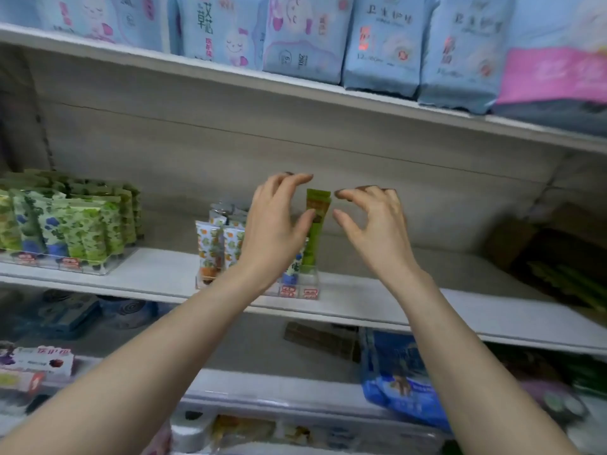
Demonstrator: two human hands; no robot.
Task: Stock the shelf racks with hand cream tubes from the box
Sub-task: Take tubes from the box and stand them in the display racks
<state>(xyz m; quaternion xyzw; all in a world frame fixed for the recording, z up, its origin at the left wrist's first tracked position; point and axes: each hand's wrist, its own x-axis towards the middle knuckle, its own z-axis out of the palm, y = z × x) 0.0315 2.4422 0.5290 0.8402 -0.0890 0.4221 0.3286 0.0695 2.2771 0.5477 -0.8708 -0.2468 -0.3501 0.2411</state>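
Green tube [316, 236] stands upright between the fingers [343, 221].

We're in a shop, facing a retail shelving unit. Identical blue sealed packs [381, 44] line the front edge of the top shelf [230, 73]. On the middle shelf [377, 290], clear racks [108, 265] hold matching patterned tubes [52, 224] upright, and each slot is fronted by a red-and-white price label [309, 293]. More packaged goods [400, 382] crowd the shelf below.
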